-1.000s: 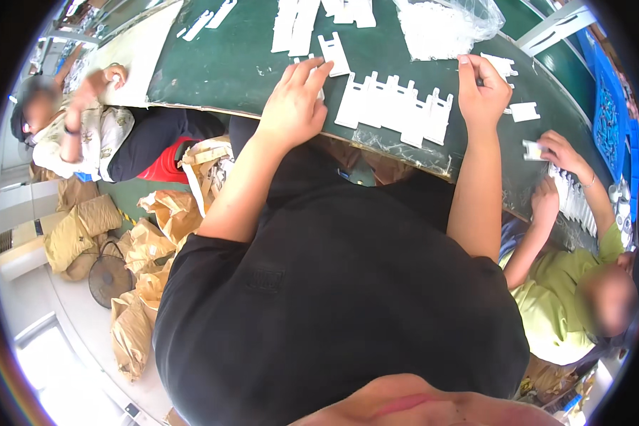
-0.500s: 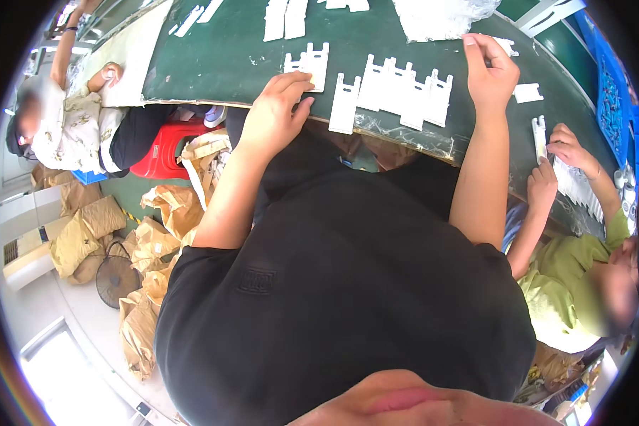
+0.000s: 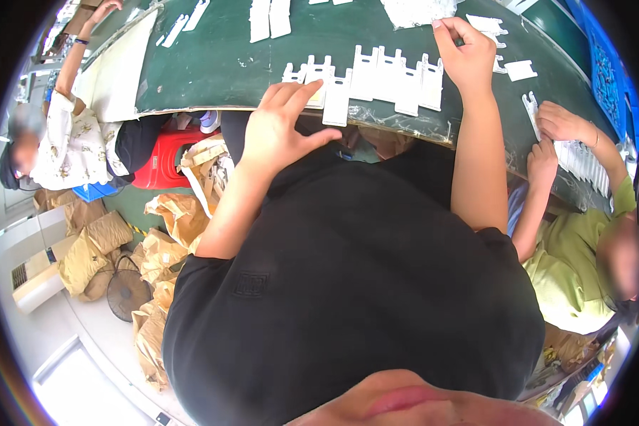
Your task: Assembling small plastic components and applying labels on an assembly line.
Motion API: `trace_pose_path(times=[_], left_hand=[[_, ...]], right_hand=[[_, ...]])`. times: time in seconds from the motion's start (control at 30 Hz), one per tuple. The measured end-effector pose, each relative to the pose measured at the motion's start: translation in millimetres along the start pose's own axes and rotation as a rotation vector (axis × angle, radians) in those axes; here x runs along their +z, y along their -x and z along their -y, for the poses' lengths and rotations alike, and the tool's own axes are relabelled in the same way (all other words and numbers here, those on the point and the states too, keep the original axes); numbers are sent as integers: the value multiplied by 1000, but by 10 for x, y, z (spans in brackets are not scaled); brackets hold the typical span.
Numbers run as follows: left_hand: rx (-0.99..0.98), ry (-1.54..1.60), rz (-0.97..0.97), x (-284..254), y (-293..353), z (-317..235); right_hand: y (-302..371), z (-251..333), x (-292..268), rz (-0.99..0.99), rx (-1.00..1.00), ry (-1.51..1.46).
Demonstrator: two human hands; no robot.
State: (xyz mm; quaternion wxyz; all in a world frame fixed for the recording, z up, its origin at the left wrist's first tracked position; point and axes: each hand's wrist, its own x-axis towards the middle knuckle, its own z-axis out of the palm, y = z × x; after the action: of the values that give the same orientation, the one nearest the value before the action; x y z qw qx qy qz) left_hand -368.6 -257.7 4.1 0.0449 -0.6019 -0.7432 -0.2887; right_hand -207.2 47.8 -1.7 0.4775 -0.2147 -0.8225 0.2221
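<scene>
Flat white plastic pieces with forked ends (image 3: 363,74) stand in a staggered row along the near edge of the green table. My left hand (image 3: 285,122) is open at the row's left end. Its fingertips meet the leftmost pieces (image 3: 318,73), and its thumb is spread wide toward me. At the far right, my right hand (image 3: 468,55) is raised by a clear plastic bag of white pieces (image 3: 420,10). Its thumb and index finger are pinched at the bag's near edge; what they hold, if anything, is too small to make out.
More white pieces (image 3: 270,18) lie farther back, and others (image 3: 520,70) sit right of my right hand. A co-worker in green (image 3: 568,277) handles white pieces at the right. Another person (image 3: 67,138) sits at the left by a red stool (image 3: 160,162). A blue crate (image 3: 607,92) stands far right.
The left-end pieces now sit closer against the row, and my left thumb has swung out from the fingers. My right hand has shifted slightly left and away, toward the bag. The whole view moved a little.
</scene>
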Motion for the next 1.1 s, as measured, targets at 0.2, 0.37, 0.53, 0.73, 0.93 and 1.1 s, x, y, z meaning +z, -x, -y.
trace_pose_path(times=[0.2, 0.37, 0.53, 0.73, 0.93, 1.1], left_hand=[[-9, -64, -46, 250, -95, 64], [-23, -94, -61, 399, -254, 92], [31, -100, -68, 451, -343, 51], [68, -53, -331, 215, -659, 371], [-45, -305, -70, 327, -752, 1094], [-52, -284, -36, 256, -495, 1054]], right_hand=[[10, 71, 21, 34, 7, -50], [-6, 48, 20, 14, 11, -45], [-11, 31, -4, 11, 46, -19], [-33, 16, -22, -37, 49, -64], [-35, 11, -17, -23, 65, -81], [-31, -3, -31, -38, 69, -79]])
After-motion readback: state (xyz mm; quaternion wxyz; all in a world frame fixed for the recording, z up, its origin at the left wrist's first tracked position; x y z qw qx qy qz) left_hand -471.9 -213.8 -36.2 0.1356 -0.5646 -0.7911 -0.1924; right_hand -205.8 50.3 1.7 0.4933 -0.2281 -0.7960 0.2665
